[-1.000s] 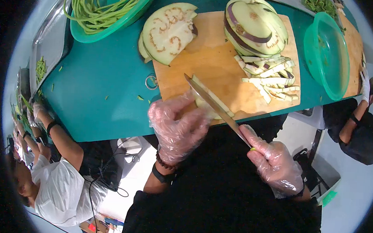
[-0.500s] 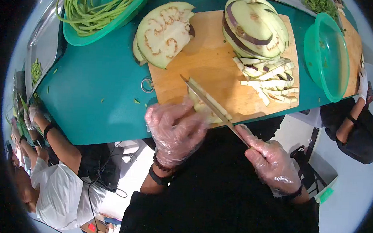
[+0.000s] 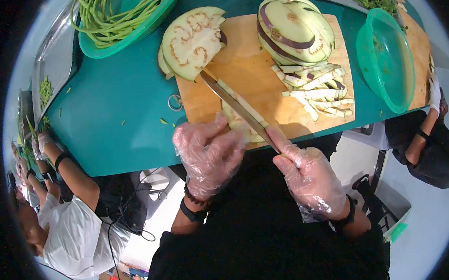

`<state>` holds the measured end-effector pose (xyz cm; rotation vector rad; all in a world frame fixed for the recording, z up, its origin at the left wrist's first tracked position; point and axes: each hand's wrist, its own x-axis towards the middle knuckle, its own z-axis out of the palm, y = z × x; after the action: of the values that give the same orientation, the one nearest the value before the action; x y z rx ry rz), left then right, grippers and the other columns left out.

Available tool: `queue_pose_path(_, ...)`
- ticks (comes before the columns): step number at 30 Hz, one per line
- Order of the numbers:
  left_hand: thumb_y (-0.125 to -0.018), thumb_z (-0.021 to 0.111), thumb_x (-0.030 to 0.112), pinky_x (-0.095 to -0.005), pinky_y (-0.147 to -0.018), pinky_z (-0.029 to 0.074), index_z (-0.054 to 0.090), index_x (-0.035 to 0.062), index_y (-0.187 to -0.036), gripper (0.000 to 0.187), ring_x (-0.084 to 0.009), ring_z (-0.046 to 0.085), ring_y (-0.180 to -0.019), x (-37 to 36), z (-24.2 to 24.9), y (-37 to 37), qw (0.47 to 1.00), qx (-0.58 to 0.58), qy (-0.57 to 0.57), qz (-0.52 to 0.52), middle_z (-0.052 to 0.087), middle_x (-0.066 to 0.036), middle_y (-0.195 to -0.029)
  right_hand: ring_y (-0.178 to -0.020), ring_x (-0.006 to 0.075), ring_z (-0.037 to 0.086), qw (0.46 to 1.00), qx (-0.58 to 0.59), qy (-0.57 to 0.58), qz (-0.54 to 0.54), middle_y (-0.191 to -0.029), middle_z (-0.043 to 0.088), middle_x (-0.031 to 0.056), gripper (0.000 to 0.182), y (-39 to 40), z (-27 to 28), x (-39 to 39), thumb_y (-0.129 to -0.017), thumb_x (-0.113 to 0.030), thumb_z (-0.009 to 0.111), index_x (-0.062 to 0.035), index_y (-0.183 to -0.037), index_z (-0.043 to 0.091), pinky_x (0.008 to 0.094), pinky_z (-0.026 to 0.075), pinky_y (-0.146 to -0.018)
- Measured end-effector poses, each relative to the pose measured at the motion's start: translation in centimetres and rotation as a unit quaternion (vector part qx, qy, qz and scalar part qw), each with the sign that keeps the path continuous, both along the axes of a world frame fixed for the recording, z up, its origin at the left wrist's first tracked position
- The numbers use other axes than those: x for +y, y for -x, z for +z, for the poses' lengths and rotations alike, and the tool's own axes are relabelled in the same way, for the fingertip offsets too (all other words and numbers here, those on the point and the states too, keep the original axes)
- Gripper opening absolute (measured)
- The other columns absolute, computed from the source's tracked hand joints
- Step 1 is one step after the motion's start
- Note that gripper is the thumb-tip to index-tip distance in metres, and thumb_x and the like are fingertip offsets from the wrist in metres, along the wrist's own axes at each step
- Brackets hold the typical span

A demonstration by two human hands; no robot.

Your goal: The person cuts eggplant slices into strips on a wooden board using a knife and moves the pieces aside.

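My right hand (image 3: 310,179), in a clear plastic glove, grips a kitchen knife (image 3: 233,104) by its handle. The blade slants up and left across the wooden cutting board (image 3: 222,77). A thin eggplant strip (image 3: 246,100) lies along its far side. On the near side is a pale eggplant slice (image 3: 252,135), held at its left end by the curled fingers of my gloved left hand (image 3: 206,151). Cut eggplant strips (image 3: 319,89) are heaped on the board's right, below a stack of eggplant slices (image 3: 292,25). More large eggplant slices (image 3: 188,41) overlap the board's left edge.
A green basin of long beans (image 3: 121,45) stands at the upper left, beside a metal tray (image 3: 58,47). Scissors (image 3: 175,103) lie left of the board. Another green basin (image 3: 388,64) is at the right. People work at both sides.
The knife has moved up and left, and an eggplant strip now lies apart from the slice beyond the blade. My left hand stays at the slice. The view has shifted slightly.
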<state>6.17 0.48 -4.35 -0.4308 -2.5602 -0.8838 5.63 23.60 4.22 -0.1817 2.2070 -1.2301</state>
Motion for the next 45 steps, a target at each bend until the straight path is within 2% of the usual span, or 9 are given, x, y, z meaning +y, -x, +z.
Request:
queue_pose_path(5,-0.066,0.088,0.019,-0.0473,-0.087,0.042,0.073,0.02,-0.101,0.038,-0.027,0.063,-0.098,-0.1,-0.3,-0.1,1.0,0.009,0.0,0.001,0.067,-0.003,-0.117,-0.058,0.0158,0.045,0.997,-0.062,0.031,-0.047,-0.07,0.05,0.0147,0.048,0.7,0.8,0.8,-0.108,-0.016,0.058,-0.008,-0.155,0.05,0.0319,0.044,-0.06)
queue_pose_path(6,-0.066,0.088,0.019,-0.0475,-0.088,0.043,0.073,0.0199,-0.101,0.038,-0.0272,0.063,-0.098,-0.1,-0.2,-0.1,1.0,0.009,0.001,0.003,0.067,-0.003,-0.117,-0.061,0.0086,0.037,0.996,-0.044,0.042,-0.058,-0.067,0.041,0.0067,0.048,0.4,0.8,1.1,-0.108,-0.014,0.057,-0.0084,-0.155,0.051,0.0286,0.04,-0.057)
queue_pose_path(9,-0.067,0.088,0.019,-0.0486,-0.09,0.043,0.072,0.02,-0.102,0.038,-0.0271,0.062,-0.099,0.0,-0.2,-0.2,1.0,0.009,0.0,0.004,0.067,-0.002,-0.118,-0.058,0.009,0.035,0.989,-0.087,0.07,-0.098,-0.063,0.039,0.0046,0.048,-0.6,1.4,1.7,-0.107,-0.013,0.057,-0.008,-0.154,0.051,0.029,0.037,-0.055)
queue_pose_path(17,-0.068,0.088,0.019,-0.0484,-0.092,0.044,0.069,0.0196,-0.1,0.037,-0.0266,0.063,-0.102,0.1,-0.5,-0.3,1.0,0.008,-0.016,0.016,0.068,-0.002,-0.118,-0.054,0.0101,0.034,0.982,-0.163,0.069,-0.066,-0.06,0.037,0.0041,0.052,-2.4,2.3,3.4,-0.108,-0.014,0.054,-0.009,-0.159,0.046,0.0292,0.037,-0.054)
queue_pose_path(27,-0.068,0.088,0.019,-0.0482,-0.093,0.044,0.069,0.0192,-0.1,0.038,-0.0265,0.063,-0.104,0.1,-0.8,-0.2,0.999,0.014,-0.027,0.014,0.069,-0.002,-0.119,-0.056,0.011,0.036,0.984,-0.156,0.068,-0.049,-0.062,0.04,0.0062,0.051,-3.0,2.7,3.4,-0.108,-0.015,0.055,-0.0092,-0.158,0.047,0.0293,0.04,-0.057)
queue_pose_path(29,-0.069,0.086,0.017,-0.0476,-0.088,0.046,0.068,0.0168,-0.099,0.035,-0.0297,0.065,-0.1,0.1,-0.6,-0.1,1.0,0.022,-0.015,0.011,0.071,-0.005,-0.117,-0.056,0.0113,0.036,0.986,-0.148,0.059,-0.04,-0.063,0.04,0.0073,0.051,-2.8,2.9,3.3,-0.108,-0.016,0.055,-0.0098,-0.158,0.047,0.0294,0.041,-0.057)
queue_pose_path(36,-0.065,0.083,0.013,-0.0475,-0.085,0.047,0.069,0.0165,-0.099,0.037,-0.0318,0.065,-0.098,0.0,-0.2,-0.1,1.0,0.024,0.001,0.006,0.071,-0.005,-0.115,-0.053,0.0174,0.037,0.993,-0.117,0.001,-0.002,-0.064,0.039,0.0153,0.052,-2.3,3.2,3.2,-0.107,-0.016,0.057,-0.0112,-0.157,0.047,0.0315,0.041,-0.055)
queue_pose_path(38,-0.065,0.085,0.016,-0.0497,-0.09,0.045,0.069,0.0174,-0.098,0.037,-0.0293,0.063,-0.101,-0.1,-0.3,-0.3,1.0,0.012,-0.005,0.002,0.069,-0.004,-0.119,-0.052,0.019,0.038,0.993,-0.116,-0.01,-0.005,-0.065,0.038,0.017,0.052,-2.4,3.2,3.1,-0.107,-0.016,0.058,-0.0117,-0.157,0.047,0.0318,0.041,-0.055)
queue_pose_path(45,-0.062,0.083,0.014,-0.049,-0.086,0.046,0.069,0.0166,-0.098,0.039,-0.0317,0.064,-0.098,0.0,-0.2,-0.1,1.0,0.014,0.007,0.003,0.07,-0.005,-0.113,-0.055,0.0138,0.036,0.99,-0.136,0.009,-0.037,-0.065,0.04,0.0133,0.052,-2.6,3.4,2.4,-0.107,-0.014,0.058,-0.0145,-0.158,0.047,0.0311,0.04,-0.055)
